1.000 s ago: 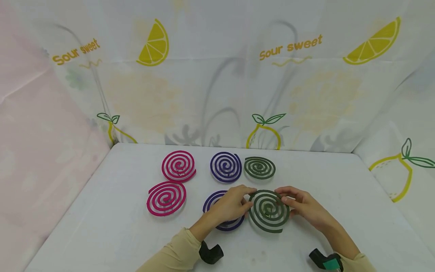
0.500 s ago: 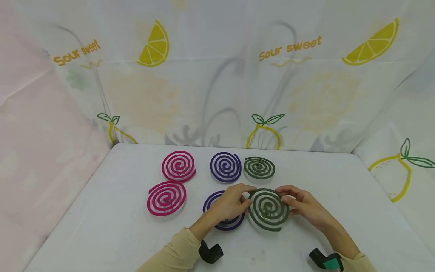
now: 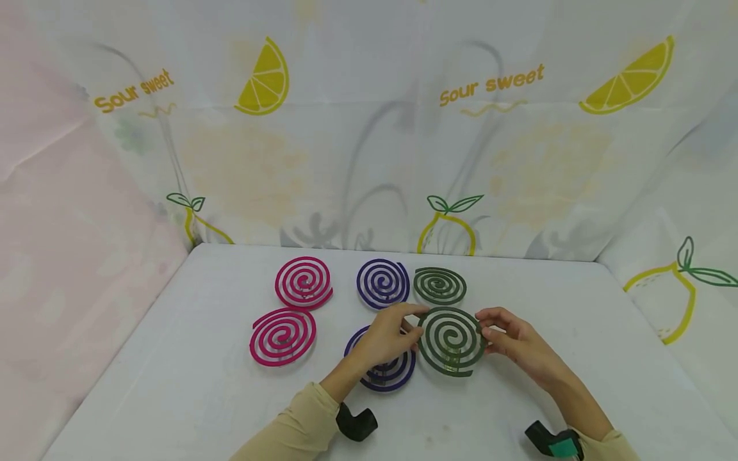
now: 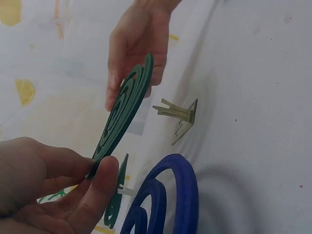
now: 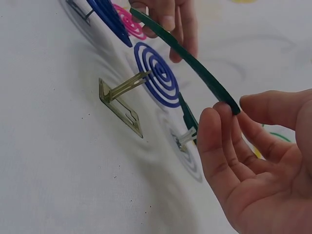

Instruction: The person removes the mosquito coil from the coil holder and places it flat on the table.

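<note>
A green mosquito coil (image 3: 452, 341) is held raised off the table between both hands. My left hand (image 3: 387, 336) pinches its left edge; the left wrist view shows thumb and fingertips on the rim. At the opposite edge, my right hand (image 3: 521, 346) pinches the coil with thumb and fingertips. Below the coil, apart from it, a small metal coil stand (image 4: 178, 114) sits on the table with its prongs up. Partly hidden under my left hand is a blue coil (image 3: 387, 384). A second green coil (image 3: 440, 286) rests on its stand just behind.
Another blue coil (image 3: 383, 283) stands at the back, left of the rear green one. Two pink coils, the rear one (image 3: 303, 282) and the front one (image 3: 283, 337), stand to the left. A printed cloth (image 3: 357, 147) hangs behind the white table (image 3: 196, 397).
The held green coil has risen and moved slightly away from me and to the left, with both hands moving along. The other coils stay in place.
</note>
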Demonstrator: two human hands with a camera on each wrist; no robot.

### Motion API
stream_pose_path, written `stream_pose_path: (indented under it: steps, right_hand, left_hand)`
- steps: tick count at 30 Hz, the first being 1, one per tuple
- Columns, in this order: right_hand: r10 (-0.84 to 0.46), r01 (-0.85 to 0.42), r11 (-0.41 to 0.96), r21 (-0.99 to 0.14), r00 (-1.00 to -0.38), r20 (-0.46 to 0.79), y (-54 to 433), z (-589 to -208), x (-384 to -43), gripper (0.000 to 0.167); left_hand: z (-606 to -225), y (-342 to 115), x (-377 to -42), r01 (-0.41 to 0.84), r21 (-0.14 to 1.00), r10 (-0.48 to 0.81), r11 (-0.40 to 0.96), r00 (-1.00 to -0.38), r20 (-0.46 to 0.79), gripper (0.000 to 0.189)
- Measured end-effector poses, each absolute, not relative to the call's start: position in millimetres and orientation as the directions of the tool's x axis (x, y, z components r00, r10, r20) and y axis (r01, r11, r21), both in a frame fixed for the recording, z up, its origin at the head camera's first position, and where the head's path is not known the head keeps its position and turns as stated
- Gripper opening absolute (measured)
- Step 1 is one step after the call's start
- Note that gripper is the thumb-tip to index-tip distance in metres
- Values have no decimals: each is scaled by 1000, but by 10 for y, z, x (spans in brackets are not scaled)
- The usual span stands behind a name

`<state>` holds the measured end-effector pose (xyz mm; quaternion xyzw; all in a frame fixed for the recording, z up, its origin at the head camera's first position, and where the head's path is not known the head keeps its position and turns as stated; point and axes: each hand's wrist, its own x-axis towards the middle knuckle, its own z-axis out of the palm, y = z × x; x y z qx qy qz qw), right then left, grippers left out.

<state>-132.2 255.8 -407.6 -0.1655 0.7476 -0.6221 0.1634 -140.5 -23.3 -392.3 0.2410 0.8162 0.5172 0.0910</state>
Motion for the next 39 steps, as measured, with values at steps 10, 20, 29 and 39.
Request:
stream_pose_path:
  steps: [10, 20, 29, 39]
  right_hand:
    - [-446, -61, 173, -983, -895, -22, 2526, -4028, -1314, 36]
    - [-431, -92, 162, -983, -902, 14, 2520, -4002, -1327, 39]
    - [-421, -104, 155, -982, -907, 30, 2535, -4014, -1339, 38]
    - [-372, -112, 163, -980, -927, 44, 2568, -4037, -1356, 39]
  left_hand:
    - [-3927, -249, -1436, 288, 890, 460, 354, -882, 102, 40]
    - [-3884, -203, -1454, 278, 881, 429, 383, -898, 97, 39]
    - [-3906, -175, -1472, 268, 885, 416, 381, -905, 94, 39]
    - [-3887, -105, -1504, 259, 871, 392, 418, -916, 85, 41]
